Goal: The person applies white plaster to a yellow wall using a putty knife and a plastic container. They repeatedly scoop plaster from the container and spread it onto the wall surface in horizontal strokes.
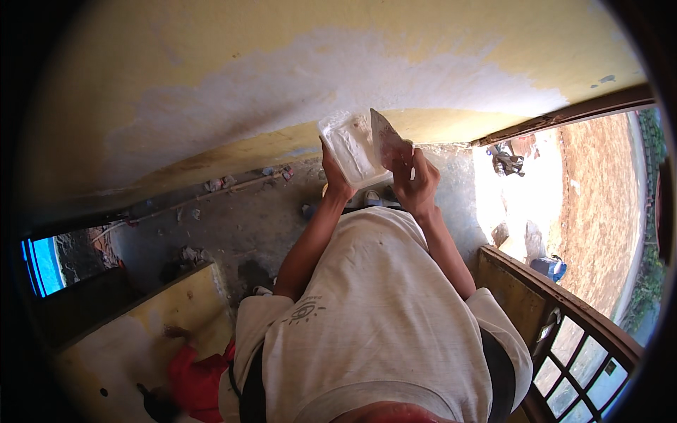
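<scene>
My left hand (337, 176) grips the side of a white rectangular plastic tub (371, 182) in front of my chest. White paste (352, 154) lies inside it, smeared along the bottom and walls. In my right hand (417, 182) is a putty knife (385, 138), its broad, stained blade pointing up beside the tub's right rim. Whether the blade touches the rim I cannot tell. Both hands are closed on what they hold; my right fingers cover the knife's handle. Close ahead stands a yellow wall (233, 35) with a wide whitish patch (317, 77) across it.
Debris (218, 183) lies along the wall's foot on the grey floor (233, 218). A person in a red sleeve (197, 377) reaches toward another wall at lower left. On the right are a doorway onto sunlit ground (592, 169), a paned wooden door (564, 381) and a blue bag (549, 268).
</scene>
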